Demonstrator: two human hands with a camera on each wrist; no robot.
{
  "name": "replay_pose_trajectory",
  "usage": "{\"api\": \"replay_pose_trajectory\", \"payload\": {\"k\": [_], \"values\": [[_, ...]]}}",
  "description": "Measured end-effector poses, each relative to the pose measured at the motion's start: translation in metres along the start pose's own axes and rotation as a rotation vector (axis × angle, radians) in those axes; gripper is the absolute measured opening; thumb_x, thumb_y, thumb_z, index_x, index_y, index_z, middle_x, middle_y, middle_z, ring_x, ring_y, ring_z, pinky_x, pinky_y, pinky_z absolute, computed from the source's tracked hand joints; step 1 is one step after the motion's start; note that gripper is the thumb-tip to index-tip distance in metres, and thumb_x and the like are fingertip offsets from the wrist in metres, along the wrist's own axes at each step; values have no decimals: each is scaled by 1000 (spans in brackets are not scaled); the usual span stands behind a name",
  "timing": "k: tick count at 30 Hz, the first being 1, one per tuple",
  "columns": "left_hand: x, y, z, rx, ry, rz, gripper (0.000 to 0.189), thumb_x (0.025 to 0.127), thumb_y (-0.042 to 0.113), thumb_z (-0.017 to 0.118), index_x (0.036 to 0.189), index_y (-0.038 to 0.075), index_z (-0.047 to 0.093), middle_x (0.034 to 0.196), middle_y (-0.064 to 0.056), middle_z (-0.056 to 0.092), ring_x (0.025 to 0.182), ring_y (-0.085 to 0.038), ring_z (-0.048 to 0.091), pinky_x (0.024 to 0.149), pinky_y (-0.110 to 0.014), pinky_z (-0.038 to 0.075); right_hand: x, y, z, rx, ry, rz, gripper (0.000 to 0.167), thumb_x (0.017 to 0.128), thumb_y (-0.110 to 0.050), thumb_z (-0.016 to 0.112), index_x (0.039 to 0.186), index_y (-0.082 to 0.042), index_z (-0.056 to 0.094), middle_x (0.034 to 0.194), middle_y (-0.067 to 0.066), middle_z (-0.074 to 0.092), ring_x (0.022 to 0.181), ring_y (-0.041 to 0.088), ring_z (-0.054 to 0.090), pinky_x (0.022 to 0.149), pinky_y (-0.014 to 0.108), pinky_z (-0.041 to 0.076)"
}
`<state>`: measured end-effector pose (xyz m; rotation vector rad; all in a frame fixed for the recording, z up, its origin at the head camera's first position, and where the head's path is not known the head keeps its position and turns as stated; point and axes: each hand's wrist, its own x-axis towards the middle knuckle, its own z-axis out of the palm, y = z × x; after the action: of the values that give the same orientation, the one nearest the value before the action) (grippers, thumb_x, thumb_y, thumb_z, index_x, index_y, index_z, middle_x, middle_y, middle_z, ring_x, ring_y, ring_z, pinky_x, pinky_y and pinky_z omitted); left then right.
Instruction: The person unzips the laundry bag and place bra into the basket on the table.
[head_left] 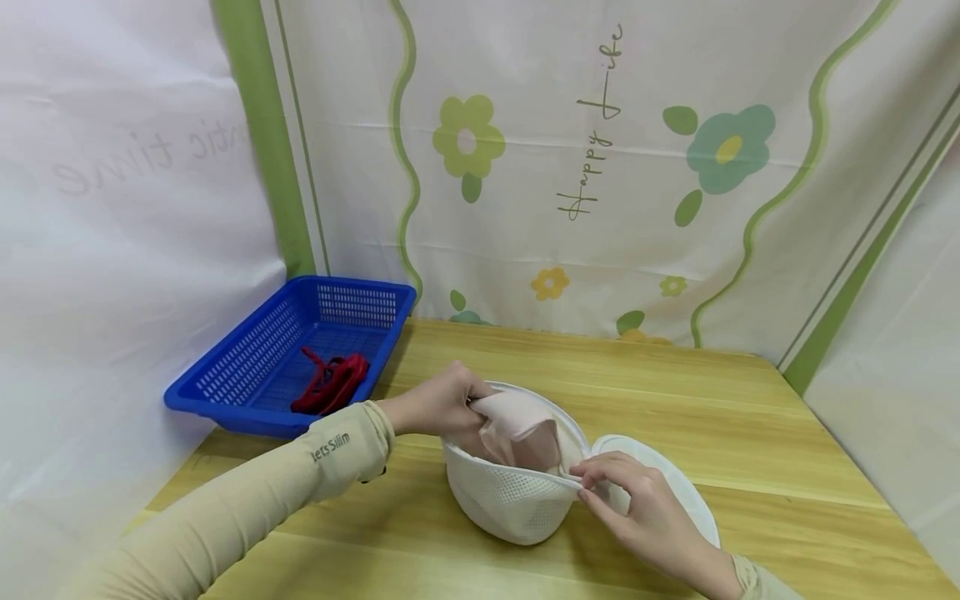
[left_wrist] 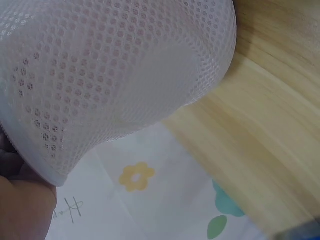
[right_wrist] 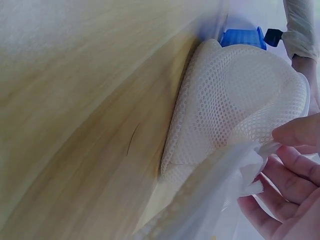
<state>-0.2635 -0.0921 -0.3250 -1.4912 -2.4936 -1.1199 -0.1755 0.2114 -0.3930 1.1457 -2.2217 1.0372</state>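
Note:
A round white mesh laundry bag [head_left: 510,500] stands on the table with its mouth facing up and its lid [head_left: 675,483] folded out to the right. Inside the mouth, my left hand [head_left: 442,404] grips a pale pink cloth garment [head_left: 525,425]; some of the fingers are hidden by cloth and rim. With thumb and fingers, my right hand [head_left: 648,508] pinches the bag's rim near the lid's joint. The right wrist view shows this right hand [right_wrist: 295,185] beside the mesh wall [right_wrist: 215,105]. In the left wrist view, only part of the left hand [left_wrist: 25,205] shows at the rim.
A blue plastic basket [head_left: 217,408] stands at the back left, holding a dark red fabric item [head_left: 333,383]. The wooden table [head_left: 750,433] is bounded by a printed curtain [head_left: 525,242] behind and white curtains at both sides.

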Motion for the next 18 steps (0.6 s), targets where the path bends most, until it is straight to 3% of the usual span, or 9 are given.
{"api": "replay_pose_trajectory", "payload": {"k": [8,18], "values": [[0,2,-5,-35,38,-38,30,75,-9,71,61,13,57,55,16,43,49,3,35,44,-17,26,0,-1,0,5,-14,5,15,87,-5,73,91,-18,66,103,3,70,92,19,66,85,14,48],[0,7,-17,-121,56,-85,24,80,-5,72,64,12,64,54,14,48,46,0,35,43,-19,26,-2,-2,1,11,-23,6,11,90,-9,72,92,-18,65,103,2,70,90,19,66,83,15,50]]}}
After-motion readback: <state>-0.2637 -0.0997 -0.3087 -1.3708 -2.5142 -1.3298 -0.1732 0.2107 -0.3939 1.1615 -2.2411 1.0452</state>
